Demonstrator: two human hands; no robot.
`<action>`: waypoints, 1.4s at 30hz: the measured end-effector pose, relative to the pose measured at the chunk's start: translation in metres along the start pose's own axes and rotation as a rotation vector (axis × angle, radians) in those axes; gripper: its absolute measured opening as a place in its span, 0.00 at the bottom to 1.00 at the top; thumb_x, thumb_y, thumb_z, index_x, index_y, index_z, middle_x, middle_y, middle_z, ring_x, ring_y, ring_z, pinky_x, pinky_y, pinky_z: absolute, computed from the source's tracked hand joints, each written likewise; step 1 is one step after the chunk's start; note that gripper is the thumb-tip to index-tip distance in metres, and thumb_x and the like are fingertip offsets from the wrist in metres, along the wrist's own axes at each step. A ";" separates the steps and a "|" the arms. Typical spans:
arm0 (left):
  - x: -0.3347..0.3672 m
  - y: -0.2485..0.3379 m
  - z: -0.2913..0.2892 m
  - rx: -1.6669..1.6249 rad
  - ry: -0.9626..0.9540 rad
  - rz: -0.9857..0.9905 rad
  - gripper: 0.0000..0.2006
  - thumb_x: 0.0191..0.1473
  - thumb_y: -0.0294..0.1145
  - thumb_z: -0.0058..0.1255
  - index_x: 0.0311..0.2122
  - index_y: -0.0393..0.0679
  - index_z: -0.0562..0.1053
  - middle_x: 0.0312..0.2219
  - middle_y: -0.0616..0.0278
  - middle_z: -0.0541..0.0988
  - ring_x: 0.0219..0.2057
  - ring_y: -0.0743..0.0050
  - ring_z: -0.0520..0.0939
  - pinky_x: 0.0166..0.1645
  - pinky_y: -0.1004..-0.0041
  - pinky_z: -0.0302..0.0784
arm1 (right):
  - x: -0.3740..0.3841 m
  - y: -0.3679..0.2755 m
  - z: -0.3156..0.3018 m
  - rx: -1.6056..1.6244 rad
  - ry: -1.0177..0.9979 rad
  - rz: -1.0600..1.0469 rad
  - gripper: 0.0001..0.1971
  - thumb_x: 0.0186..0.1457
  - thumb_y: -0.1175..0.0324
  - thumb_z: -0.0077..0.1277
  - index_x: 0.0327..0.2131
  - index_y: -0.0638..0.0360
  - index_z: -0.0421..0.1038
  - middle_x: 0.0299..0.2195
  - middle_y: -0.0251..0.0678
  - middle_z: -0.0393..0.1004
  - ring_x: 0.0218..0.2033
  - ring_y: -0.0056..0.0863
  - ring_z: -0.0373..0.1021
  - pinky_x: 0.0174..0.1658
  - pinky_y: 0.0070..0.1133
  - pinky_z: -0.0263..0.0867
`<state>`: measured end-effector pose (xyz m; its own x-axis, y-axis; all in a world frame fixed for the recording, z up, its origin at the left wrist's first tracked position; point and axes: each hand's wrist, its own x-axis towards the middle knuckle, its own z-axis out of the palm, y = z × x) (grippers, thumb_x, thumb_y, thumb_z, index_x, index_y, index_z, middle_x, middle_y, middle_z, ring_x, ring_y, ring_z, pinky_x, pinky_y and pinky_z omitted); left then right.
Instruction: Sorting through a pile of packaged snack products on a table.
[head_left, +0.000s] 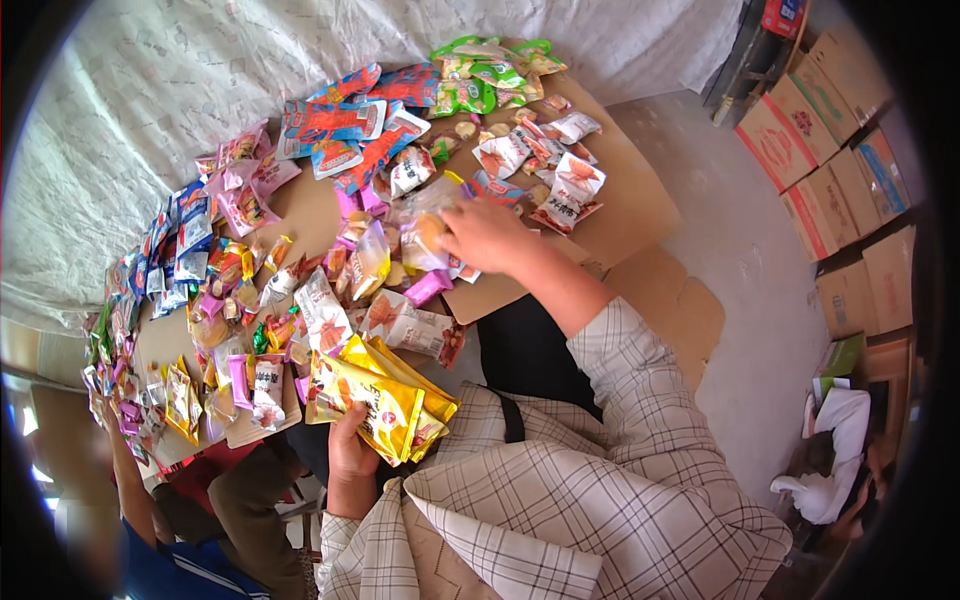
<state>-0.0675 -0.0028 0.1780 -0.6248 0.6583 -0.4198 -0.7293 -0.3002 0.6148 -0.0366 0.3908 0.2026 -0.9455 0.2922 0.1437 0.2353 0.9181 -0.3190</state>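
Several yellow snack packets (375,400) are fanned in my left hand (352,450), its thumb pressed over their lower edge, just off the near edge of the table. My right hand (485,235) reaches over the middle of the pile. Its fingers close at the side of a clear plastic packet (425,235) with a round, tan piece inside, slightly blurred. Beside that lies a clear and yellow packet (370,262). White and red snack packets (322,312) and a purple-wrapped sweet (430,287) lie between my two hands.
Blue and red pouches (335,120) and green bags (480,75) line the cardboard-covered table's far side. Pink packets (245,195) and blue packets (190,235) lie leftward. Another person's arm (128,470) reaches in at lower left. Cardboard boxes (825,150) are stacked at right.
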 end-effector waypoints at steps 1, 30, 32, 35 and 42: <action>0.001 0.001 0.000 0.004 0.005 -0.006 0.30 0.59 0.26 0.56 0.66 0.35 0.63 0.57 0.51 0.77 0.56 0.54 0.81 0.63 0.55 0.76 | -0.011 -0.005 -0.005 0.004 -0.068 -0.012 0.22 0.66 0.51 0.47 0.47 0.61 0.77 0.45 0.52 0.79 0.50 0.51 0.75 0.50 0.43 0.72; -0.057 0.060 -0.067 -0.249 0.222 0.427 0.34 0.54 0.25 0.47 0.68 0.36 0.60 0.60 0.48 0.75 0.59 0.47 0.78 0.68 0.48 0.70 | -0.093 -0.041 -0.005 0.176 0.431 -0.367 0.12 0.52 0.75 0.59 0.41 0.65 0.77 0.50 0.44 0.78 0.53 0.48 0.72 0.60 0.43 0.66; -0.062 0.066 -0.072 -0.253 0.258 0.478 0.36 0.53 0.22 0.50 0.69 0.37 0.59 0.61 0.50 0.74 0.61 0.48 0.76 0.68 0.50 0.70 | -0.091 -0.041 -0.003 0.198 0.424 -0.357 0.10 0.56 0.77 0.55 0.43 0.66 0.77 0.50 0.45 0.78 0.54 0.49 0.72 0.60 0.42 0.67; -0.068 0.082 -0.078 -0.298 0.433 0.572 0.36 0.52 0.21 0.47 0.69 0.38 0.59 0.62 0.50 0.72 0.62 0.48 0.74 0.69 0.49 0.68 | -0.089 -0.041 -0.002 0.209 0.424 -0.370 0.10 0.57 0.77 0.54 0.43 0.67 0.77 0.50 0.45 0.78 0.54 0.49 0.72 0.60 0.41 0.67; -0.079 0.169 -0.128 -0.287 0.579 0.881 0.32 0.59 0.21 0.45 0.69 0.41 0.59 0.63 0.50 0.70 0.63 0.46 0.73 0.67 0.43 0.68 | -0.090 -0.037 0.001 0.215 0.400 -0.368 0.10 0.60 0.75 0.52 0.44 0.66 0.78 0.50 0.45 0.78 0.54 0.50 0.72 0.60 0.42 0.66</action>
<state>-0.1769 -0.1940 0.2303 -0.9410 -0.2687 -0.2055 0.0473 -0.7061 0.7065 0.0395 0.3307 0.2006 -0.7878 0.0815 0.6105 -0.1826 0.9157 -0.3580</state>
